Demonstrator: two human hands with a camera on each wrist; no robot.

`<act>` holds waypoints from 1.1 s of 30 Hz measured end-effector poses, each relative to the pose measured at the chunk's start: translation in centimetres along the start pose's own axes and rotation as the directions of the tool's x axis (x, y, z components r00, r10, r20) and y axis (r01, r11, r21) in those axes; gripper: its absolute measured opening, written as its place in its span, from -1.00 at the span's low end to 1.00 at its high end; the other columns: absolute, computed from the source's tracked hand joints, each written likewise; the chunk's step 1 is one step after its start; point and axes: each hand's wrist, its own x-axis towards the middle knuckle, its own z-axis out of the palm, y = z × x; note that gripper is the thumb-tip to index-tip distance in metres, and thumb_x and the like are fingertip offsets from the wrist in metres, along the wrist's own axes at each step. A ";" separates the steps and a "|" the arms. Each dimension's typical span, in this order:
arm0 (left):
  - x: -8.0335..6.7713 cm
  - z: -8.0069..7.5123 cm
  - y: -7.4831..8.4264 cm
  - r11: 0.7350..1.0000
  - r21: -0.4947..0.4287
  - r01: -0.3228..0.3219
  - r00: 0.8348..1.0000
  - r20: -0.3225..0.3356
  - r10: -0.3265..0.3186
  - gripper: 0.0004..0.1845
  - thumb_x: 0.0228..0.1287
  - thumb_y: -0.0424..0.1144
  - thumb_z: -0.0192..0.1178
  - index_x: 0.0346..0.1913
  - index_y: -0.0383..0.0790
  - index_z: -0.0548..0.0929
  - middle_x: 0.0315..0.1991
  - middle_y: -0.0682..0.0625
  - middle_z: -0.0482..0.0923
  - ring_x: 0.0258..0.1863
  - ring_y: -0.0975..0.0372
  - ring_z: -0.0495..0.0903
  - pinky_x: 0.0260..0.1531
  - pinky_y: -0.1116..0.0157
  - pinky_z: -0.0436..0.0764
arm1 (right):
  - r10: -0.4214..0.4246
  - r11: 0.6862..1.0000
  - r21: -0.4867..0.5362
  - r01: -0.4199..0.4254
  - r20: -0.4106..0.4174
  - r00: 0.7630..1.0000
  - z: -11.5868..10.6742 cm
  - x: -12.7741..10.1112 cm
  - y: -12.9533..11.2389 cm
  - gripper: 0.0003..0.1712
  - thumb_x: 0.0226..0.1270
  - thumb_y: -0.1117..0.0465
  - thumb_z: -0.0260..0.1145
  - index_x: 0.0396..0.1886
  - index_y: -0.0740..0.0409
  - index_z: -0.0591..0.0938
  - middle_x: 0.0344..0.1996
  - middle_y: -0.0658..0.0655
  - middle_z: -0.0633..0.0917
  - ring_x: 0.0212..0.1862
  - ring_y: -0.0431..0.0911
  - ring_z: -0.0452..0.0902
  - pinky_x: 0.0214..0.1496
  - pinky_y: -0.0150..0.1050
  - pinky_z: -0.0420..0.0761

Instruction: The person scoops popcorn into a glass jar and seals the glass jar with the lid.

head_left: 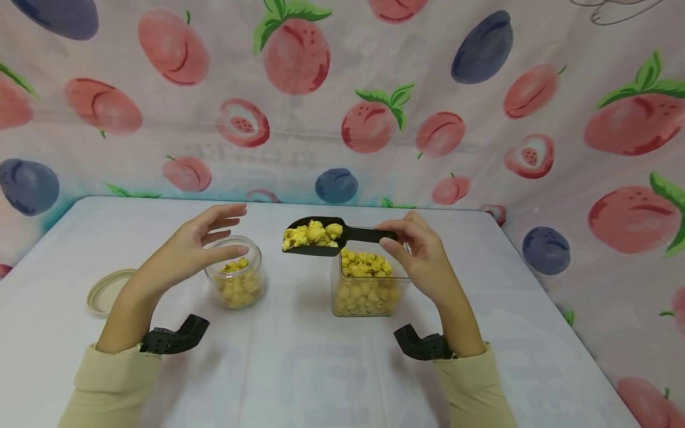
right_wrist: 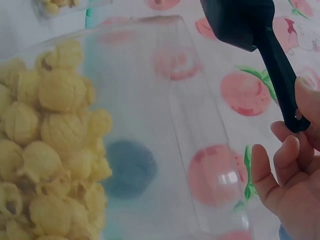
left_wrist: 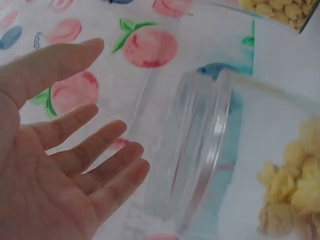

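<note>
Popcorn fills the black scoop (head_left: 316, 236) my right hand (head_left: 420, 249) pinches by its handle, bowl pointing frame-left toward the round jar (head_left: 238, 279); my left hand (head_left: 200, 246) hovers relaxed, empty.

A beige lid (head_left: 107, 290) lies on the white table (head_left: 299, 368); fruit-print cloth (head_left: 374, 89) hangs behind

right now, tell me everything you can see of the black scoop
The scoop looks like black plastic: a shallow bowl and a straight flat handle with a small hole near its end. It is heaped with yellow popcorn. It is held about level in the air, bowl toward the round jar, above the near-full square tub. The right hand pinches the handle's end; nothing else touches it.
</note>
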 end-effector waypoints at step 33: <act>-1.6 -3.0 -9.0 0.931 -0.232 0.281 0.920 0.340 -0.193 -0.32 0.24 -0.33 0.17 0.40 -0.12 0.15 0.28 -0.04 0.33 0.16 0.33 0.40 0.02 0.33 0.48 | -0.029 0.983 -0.182 0.016 -0.070 0.997 6.4 -0.5 -1.4 -0.76 0.20 0.30 0.31 -0.12 0.21 0.64 -0.43 0.12 0.37 -0.35 -0.14 0.30 -0.39 -0.32 0.34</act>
